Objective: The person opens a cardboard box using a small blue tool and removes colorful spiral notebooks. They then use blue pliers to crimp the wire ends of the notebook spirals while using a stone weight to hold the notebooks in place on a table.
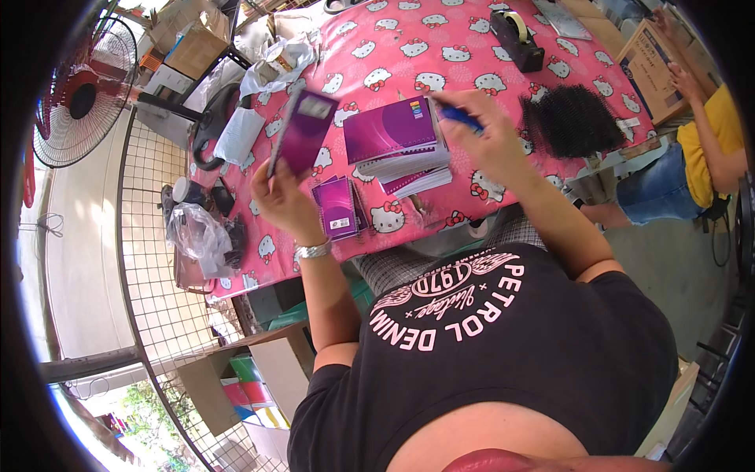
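Note:
A purple spiral notebook is tilted up off the table, its lower edge pinched in my left hand. My right hand is closed around a blue-handled hand tool; its exact kind is not clear. Between my hands lies a stack of purple-covered notebooks with white pages and punched edges showing. Below the left hand's notebook rests a smaller pile of purple notebooks. To the right of my right hand is a heap of black plastic binding coils.
A pink patterned cloth covers the table. A black tape dispenser stands at the far right. Clear plastic bags lie at the left edge, near a standing fan. Another person in a yellow shirt is beside a cardboard box at right.

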